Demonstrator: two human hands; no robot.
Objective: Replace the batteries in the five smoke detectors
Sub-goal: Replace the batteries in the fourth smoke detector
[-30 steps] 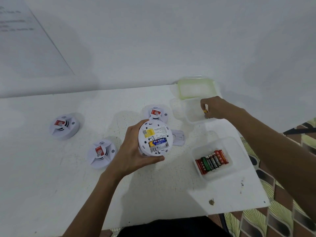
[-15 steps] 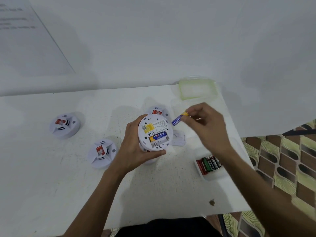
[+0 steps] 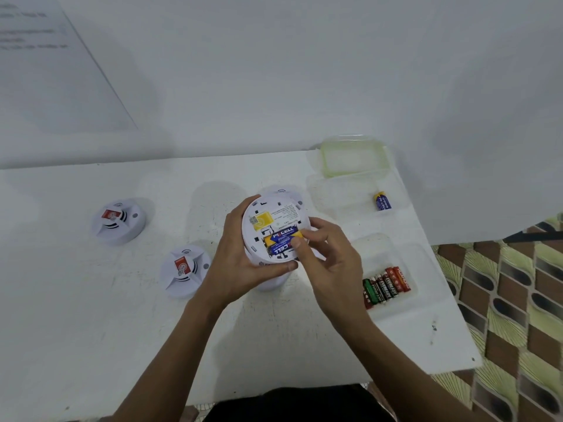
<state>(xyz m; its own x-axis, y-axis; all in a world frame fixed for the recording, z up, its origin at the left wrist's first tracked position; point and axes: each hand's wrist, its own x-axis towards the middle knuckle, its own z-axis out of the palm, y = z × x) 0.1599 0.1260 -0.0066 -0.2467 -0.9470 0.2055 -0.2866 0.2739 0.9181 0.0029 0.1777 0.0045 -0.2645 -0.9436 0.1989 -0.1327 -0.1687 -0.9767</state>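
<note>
Smoke detector (image 3: 274, 229): left hand (image 3: 240, 263) is gripping it underside-up above the table (image 3: 91, 315).
Right hand (image 3: 329, 257) is pinching the 3 o'clock end of the lower battery (image 3: 281, 247) in the bay, against the upper battery (image 3: 281, 237). Second detector (image 3: 185, 271) is sitting at 8 o'clock, third detector (image 3: 118, 222) at 9 o'clock; battery row (image 3: 385, 287) at 4 o'clock, single battery (image 3: 383, 201) at 2 o'clock.

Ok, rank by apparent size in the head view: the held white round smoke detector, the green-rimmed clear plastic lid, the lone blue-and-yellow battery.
1. Held white round smoke detector, though nearer the camera.
2. Green-rimmed clear plastic lid.
3. Lone blue-and-yellow battery.
</note>
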